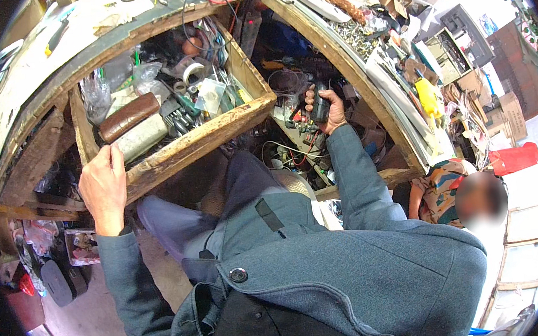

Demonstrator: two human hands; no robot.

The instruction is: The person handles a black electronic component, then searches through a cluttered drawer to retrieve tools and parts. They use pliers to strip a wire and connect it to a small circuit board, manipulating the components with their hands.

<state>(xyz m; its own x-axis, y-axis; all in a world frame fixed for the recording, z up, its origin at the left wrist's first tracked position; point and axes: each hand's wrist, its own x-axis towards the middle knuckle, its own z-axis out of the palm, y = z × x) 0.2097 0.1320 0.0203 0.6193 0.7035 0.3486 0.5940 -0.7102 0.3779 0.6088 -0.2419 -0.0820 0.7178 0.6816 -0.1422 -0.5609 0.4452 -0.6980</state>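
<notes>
My left hand [104, 185] is closed over the front left edge of a pulled-out wooden drawer [199, 142]. Inside the drawer, a brown case [129, 117] and a pale long case [142, 139] lie closest to that hand. A roll of white tape [194, 73], plastic bags and hand tools fill the rest of it. To the right of the drawer, my right hand [332, 110] grips a dark, chunky object [320, 107], partly covered by the fingers, whose kind I cannot make out. Below it is an open compartment cluttered with wires and small parts [299, 143].
A worktop [93, 23] with cables and pliers [57, 38] runs above the drawer. The right bench holds screws [360, 35], a yellow tool [429, 97] and cardboard boxes [509, 115]. Another person [447, 187] is at the right. A black case [61, 280] stands on the floor at left.
</notes>
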